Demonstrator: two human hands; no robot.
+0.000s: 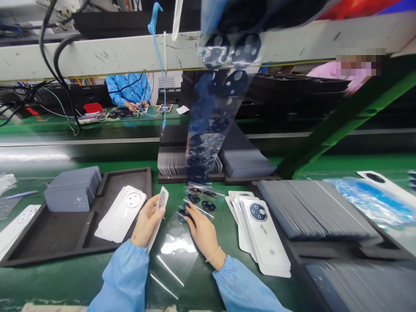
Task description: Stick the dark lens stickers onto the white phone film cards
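Observation:
My left hand [145, 225] grips a white phone back cover [161, 199] by its sides; the cover is tilted up nearly edge-on. My right hand [204, 234] is low over a clear film strip [208, 149] that bears dark round camera stickers. Its thumb and fingertips close on one dark round sticker [183, 213] at the strip's near end; the exact contact is partly hidden. Left of my hands, white covers [120, 216] with pale camera rings lie fanned. To the right, white covers with dark camera rings [271, 245] lie in an overlapping pile.
A black tray [58, 229] holds grey sheets [73, 188] on the left. More grey sheets [318, 208] stand in rows at right and behind the strip. A green slanted post [351, 108] rises at right. Across the line, a person in blue sleeves [128, 89] works.

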